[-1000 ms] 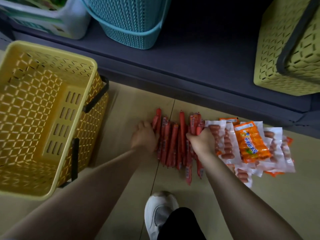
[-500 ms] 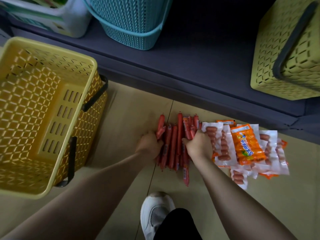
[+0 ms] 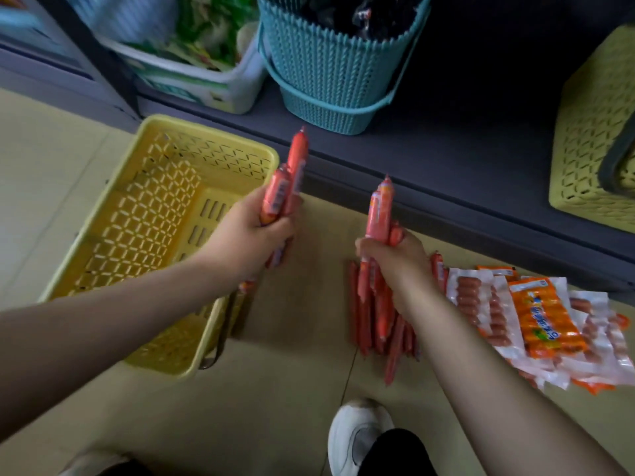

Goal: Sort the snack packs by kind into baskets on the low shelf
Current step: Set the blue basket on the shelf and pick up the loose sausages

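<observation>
My left hand point(image 3: 252, 235) grips a bundle of red sausage sticks point(image 3: 287, 180), lifted beside the right rim of the yellow basket point(image 3: 113, 231) on the floor. My right hand point(image 3: 395, 262) grips a second bundle of red sausage sticks point(image 3: 379, 214), raised above the sticks left on the floor point(image 3: 360, 310). To the right lies a pile of flat sausage packs point(image 3: 474, 297), white ones with an orange pack point(image 3: 539, 317) on top.
On the dark low shelf point(image 3: 464, 159) stand a teal woven basket point(image 3: 330, 67), a white bin with green packs point(image 3: 196, 80) and a yellow-green basket point(image 3: 591, 139) at the right. My white shoe point(image 3: 357, 434) is on the floor below the pile.
Both hands have closed on sausage sticks and lifted them off the floor. The left bundle has moved left toward the yellow basket. The camera view has shifted right and down.
</observation>
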Tool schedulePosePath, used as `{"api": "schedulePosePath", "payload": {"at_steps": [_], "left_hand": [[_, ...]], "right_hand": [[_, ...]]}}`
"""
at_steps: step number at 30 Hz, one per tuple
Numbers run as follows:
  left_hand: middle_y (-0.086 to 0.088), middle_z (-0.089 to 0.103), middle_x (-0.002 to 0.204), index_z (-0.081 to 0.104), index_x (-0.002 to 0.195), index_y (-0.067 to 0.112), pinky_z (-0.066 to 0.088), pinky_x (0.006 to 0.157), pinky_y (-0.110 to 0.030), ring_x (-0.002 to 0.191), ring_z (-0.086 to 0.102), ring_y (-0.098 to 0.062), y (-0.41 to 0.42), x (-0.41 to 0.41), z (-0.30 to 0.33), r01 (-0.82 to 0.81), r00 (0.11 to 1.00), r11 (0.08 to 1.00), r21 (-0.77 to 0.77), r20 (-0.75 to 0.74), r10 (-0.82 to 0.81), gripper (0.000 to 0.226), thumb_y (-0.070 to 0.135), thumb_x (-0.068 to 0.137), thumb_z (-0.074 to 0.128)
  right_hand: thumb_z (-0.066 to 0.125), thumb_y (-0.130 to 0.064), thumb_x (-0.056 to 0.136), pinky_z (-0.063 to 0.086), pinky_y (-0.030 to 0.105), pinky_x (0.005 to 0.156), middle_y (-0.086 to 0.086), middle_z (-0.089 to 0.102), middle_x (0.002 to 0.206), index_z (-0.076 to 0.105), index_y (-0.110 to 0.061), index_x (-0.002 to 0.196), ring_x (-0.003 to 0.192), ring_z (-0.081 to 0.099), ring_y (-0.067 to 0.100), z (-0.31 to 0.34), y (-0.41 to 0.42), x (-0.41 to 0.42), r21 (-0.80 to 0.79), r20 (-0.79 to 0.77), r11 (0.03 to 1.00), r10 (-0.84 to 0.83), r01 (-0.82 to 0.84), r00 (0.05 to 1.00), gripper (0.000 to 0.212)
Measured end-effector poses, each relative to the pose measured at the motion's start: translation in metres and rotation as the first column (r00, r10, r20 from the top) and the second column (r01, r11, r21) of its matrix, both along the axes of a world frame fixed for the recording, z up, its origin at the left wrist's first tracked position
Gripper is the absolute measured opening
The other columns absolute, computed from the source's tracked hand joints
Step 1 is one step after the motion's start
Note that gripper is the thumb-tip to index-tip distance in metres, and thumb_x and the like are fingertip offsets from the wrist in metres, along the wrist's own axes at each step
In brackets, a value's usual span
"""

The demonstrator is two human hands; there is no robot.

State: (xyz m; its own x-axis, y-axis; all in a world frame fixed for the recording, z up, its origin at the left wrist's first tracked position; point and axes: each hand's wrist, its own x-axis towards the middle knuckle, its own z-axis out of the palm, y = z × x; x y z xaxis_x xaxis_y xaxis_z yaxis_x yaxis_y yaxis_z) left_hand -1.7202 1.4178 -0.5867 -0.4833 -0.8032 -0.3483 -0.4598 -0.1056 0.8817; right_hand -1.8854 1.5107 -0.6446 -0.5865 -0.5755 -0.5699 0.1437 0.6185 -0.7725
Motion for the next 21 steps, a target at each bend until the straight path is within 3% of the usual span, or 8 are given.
{"api": "schedulePosePath", "payload": {"at_steps": [3, 6, 8, 11, 15, 18, 19, 21], "left_hand": [[0.0, 0.058, 0.067, 0.053, 0.094, 0.028, 0.045, 0.047, -0.021, 0.052, 0.056, -0.01, -0.03, 0.042, 0.005, -0.083, 0.995, 0.996, -0.03, 0.051, 0.084, 0.012, 0.016, 0.091, 0.054], [0.0, 0.062, 0.08, 0.052, 0.114, 0.027, 0.046, 0.059, -0.028, 0.065, 0.059, -0.015, -0.053, 0.086, -0.03, -0.082, 0.951, 0.997, -0.007, 0.297, 0.08, 0.026, 0.017, 0.09, 0.056], [-0.005, 0.066, 0.097, 0.052, 0.123, 0.023, 0.049, 0.069, -0.032, 0.081, 0.063, -0.022, -0.063, 0.108, -0.058, -0.122, 0.907, 0.991, 0.058, 0.412, 0.087, 0.034, 0.02, 0.089, 0.057], [-0.015, 0.064, 0.113, 0.057, 0.119, 0.012, 0.046, 0.078, -0.03, 0.1, 0.061, -0.031, -0.065, 0.125, -0.084, -0.116, 0.847, 0.985, 0.126, 0.531, 0.031, 0.034, 0.024, 0.088, 0.058], [-0.018, 0.062, 0.116, 0.058, 0.12, 0.003, 0.045, 0.079, -0.029, 0.098, 0.061, -0.029, -0.064, 0.128, -0.092, -0.204, 0.854, 0.949, 0.24, 0.517, 0.053, 0.035, 0.023, 0.092, 0.052], [-0.015, 0.056, 0.127, 0.055, 0.126, 0.01, 0.044, 0.091, -0.028, 0.11, 0.056, -0.03, -0.07, 0.135, -0.088, -0.241, 0.885, 0.932, 0.271, 0.456, 0.096, 0.033, 0.017, 0.096, 0.045], [-0.012, 0.058, 0.123, 0.054, 0.126, 0.013, 0.047, 0.088, -0.026, 0.107, 0.057, -0.028, -0.069, 0.136, -0.085, -0.246, 0.902, 0.928, 0.279, 0.416, 0.114, 0.032, 0.017, 0.096, 0.044], [-0.001, 0.058, 0.106, 0.053, 0.12, 0.02, 0.049, 0.067, -0.018, 0.085, 0.058, -0.013, -0.062, 0.136, -0.073, -0.214, 0.92, 0.944, 0.25, 0.376, 0.109, 0.026, 0.021, 0.096, 0.044]], "right_hand": [[0.065, -0.009, 0.082, 0.05, 0.025, 0.048, 0.001, 0.058, 0.052, 0.06, -0.013, 0.07, 0.044, 0.056, 0.015, 0.049, -0.033, 0.037, -0.127, 0.512, 0.989, 0.001, 0.074, 0.859, 0.014], [0.063, -0.012, 0.084, 0.054, 0.027, 0.055, 0.001, 0.063, 0.06, 0.06, -0.013, 0.073, 0.052, 0.062, 0.013, 0.075, -0.069, 0.074, -0.186, 0.677, 0.983, 0.131, -0.004, 0.724, 0.011], [0.064, -0.014, 0.085, 0.054, 0.03, 0.06, 0.003, 0.062, 0.066, 0.059, -0.013, 0.076, 0.056, 0.061, 0.014, 0.077, -0.091, 0.104, -0.177, 0.669, 0.981, 0.183, -0.085, 0.72, 0.01], [0.063, -0.013, 0.087, 0.05, 0.03, 0.062, 0.004, 0.057, 0.071, 0.054, -0.012, 0.083, 0.061, 0.057, 0.017, 0.062, -0.118, 0.147, -0.065, 0.616, 0.987, 0.157, -0.149, 0.772, 0.01], [0.061, -0.008, 0.089, 0.046, 0.031, 0.064, 0.006, 0.052, 0.073, 0.049, -0.011, 0.08, 0.062, 0.051, 0.018, 0.022, -0.137, 0.184, 0.147, 0.481, 0.976, 0.072, -0.161, 0.874, 0.015], [0.056, -0.007, 0.092, 0.043, 0.033, 0.068, 0.006, 0.05, 0.078, 0.051, -0.012, 0.105, 0.067, 0.049, 0.02, -0.004, -0.137, 0.195, 0.262, 0.392, 0.957, 0.015, -0.128, 0.92, 0.015], [0.055, -0.007, 0.092, 0.042, 0.034, 0.073, 0.006, 0.052, 0.083, 0.05, -0.012, 0.11, 0.074, 0.051, 0.02, -0.008, -0.136, 0.194, 0.286, 0.36, 0.949, 0.022, -0.133, 0.933, 0.019], [0.05, -0.01, 0.096, 0.043, 0.035, 0.082, 0.01, 0.057, 0.103, 0.049, -0.008, 0.123, 0.093, 0.054, 0.024, -0.005, -0.132, 0.191, 0.321, 0.301, 0.929, 0.086, -0.186, 0.95, 0.028]]}}
